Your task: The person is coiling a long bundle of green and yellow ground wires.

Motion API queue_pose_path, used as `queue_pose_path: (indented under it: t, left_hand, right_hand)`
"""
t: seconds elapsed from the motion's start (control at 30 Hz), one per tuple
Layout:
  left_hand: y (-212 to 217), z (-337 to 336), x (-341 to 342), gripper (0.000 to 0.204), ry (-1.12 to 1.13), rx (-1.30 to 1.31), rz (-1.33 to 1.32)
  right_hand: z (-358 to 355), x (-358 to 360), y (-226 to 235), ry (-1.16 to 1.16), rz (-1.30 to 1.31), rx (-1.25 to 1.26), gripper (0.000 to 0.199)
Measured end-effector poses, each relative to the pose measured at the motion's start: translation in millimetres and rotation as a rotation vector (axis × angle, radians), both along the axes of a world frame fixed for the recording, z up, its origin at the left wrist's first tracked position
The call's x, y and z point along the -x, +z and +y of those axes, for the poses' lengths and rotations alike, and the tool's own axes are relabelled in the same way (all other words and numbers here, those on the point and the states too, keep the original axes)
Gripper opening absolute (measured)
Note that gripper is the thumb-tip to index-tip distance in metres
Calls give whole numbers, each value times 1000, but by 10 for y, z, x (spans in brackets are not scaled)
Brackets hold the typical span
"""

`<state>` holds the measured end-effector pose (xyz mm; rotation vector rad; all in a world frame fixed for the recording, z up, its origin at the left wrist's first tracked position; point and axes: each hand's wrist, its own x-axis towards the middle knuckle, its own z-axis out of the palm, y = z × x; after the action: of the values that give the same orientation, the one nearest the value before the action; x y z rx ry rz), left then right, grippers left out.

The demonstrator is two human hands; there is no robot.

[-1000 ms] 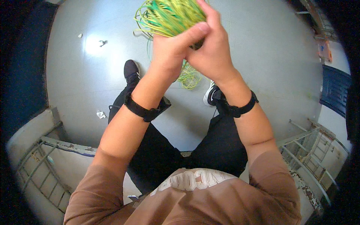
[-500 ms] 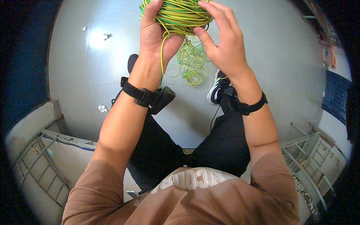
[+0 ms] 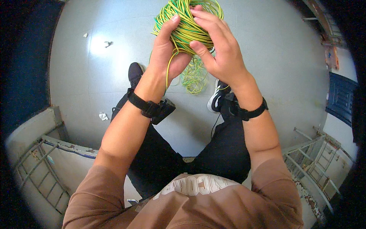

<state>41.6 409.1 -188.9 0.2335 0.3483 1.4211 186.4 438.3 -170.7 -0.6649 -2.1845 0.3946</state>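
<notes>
"Since the left hand [image 3: 163,57] and the right hand [image 3: 227,53] meet at one coil of yellow-green wire [image 3: 190,32], which step would you call this?"

"Holding the wound turns together, I'd judge. The coil is up at the top centre of the frame, raised above the floor [image 3: 114,95]. The left hand grasps its lower left side, thumb laid over the strands."

"And the right?"

"Curved round the coil's right side, fingers across the face and thumb at the lower edge. I read that as a grasp too, though how firm I can't tell."

"Is all the wire in there?"

"No. One strand [image 3: 167,74] makes a small loop at the coil's lower edge and runs down past the left palm. Beneath the hands, in the upper middle of the frame, a loose tangle [image 3: 193,82] lies between the left shoe [image 3: 135,73] and the right shoe [image 3: 217,96], nearer the right."

"So what does the next move call for?"

"One hand keeping the turns pressed while the other adjusts, I'd think. Tugging that strand could tighten its loop."
</notes>
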Motion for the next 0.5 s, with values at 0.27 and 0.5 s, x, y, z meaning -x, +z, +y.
queue_pose_path:
  t: [0.27,0.5]
  left_hand:
    - [-128,100,138,37,7,83,-25]
    - [-152,175,386,23,80,16,-298]
  right_hand:
    - [51,132,24,-384,-116,-609,32]
    - [-201,-9,-129,-226,-100,272,37]
